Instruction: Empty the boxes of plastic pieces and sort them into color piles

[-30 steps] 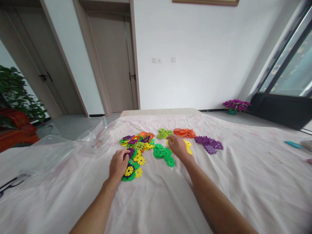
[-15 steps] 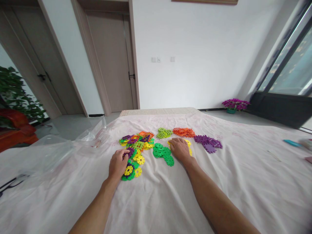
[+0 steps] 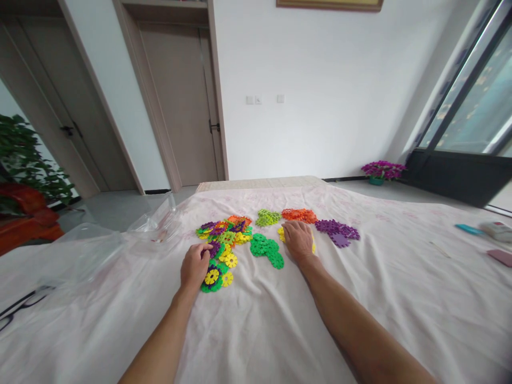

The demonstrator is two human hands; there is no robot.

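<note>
My left hand (image 3: 196, 262) is at the near left side of a mixed pile of plastic snowflake discs (image 3: 227, 238), its fingers curled round the edge of a purple snowflake disc (image 3: 215, 249). Palm down, my right hand (image 3: 298, 238) lies over yellow snowflake discs (image 3: 281, 233), hiding most of them; its fingers are stretched out. Between the hands is a group of green discs (image 3: 266, 249). Behind lie light green discs (image 3: 268, 217) and orange discs (image 3: 299, 215). Purple pieces (image 3: 339, 231) form a group to the right of my right hand.
Clear plastic containers (image 3: 154, 226) stand on the left of the pale cloth (image 3: 248, 330), with glasses (image 3: 26, 304) nearer me. At the right edge are a blue object (image 3: 469, 229), a pink one (image 3: 500, 257) and a thin stick (image 3: 440, 248).
My right hand has shifted slightly over the yellow discs, showing a few more at its left. My left hand stays at the mixed pile. The view has turned slightly.
</note>
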